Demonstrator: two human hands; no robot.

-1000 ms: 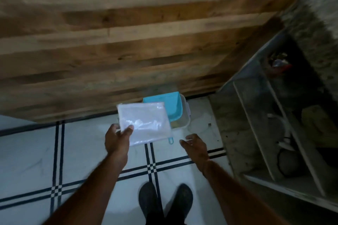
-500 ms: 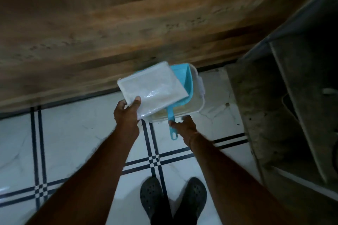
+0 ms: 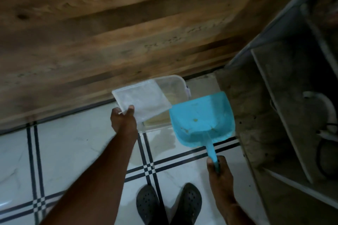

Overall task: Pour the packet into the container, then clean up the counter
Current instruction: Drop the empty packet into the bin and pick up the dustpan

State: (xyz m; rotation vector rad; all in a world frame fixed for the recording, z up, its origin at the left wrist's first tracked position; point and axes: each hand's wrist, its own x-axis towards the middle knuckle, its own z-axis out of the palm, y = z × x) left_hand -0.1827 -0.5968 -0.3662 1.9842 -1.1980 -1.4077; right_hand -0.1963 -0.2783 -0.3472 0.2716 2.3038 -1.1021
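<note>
Left hand (image 3: 124,121) gripping white packet (image 3: 141,101) over clear container (image 3: 172,86) on the floor, right hand (image 3: 218,170) grasping blue dustpan (image 3: 202,121) handle; pouring seemingly unfinished, cleanup remaining.

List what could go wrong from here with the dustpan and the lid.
1. The blue dustpan, held only by its handle end in the right hand, has crumbs in it; tilting could drop them on the tiled floor.
2. The lid, pinched at one corner by the left hand, could slip onto the open container.
</note>
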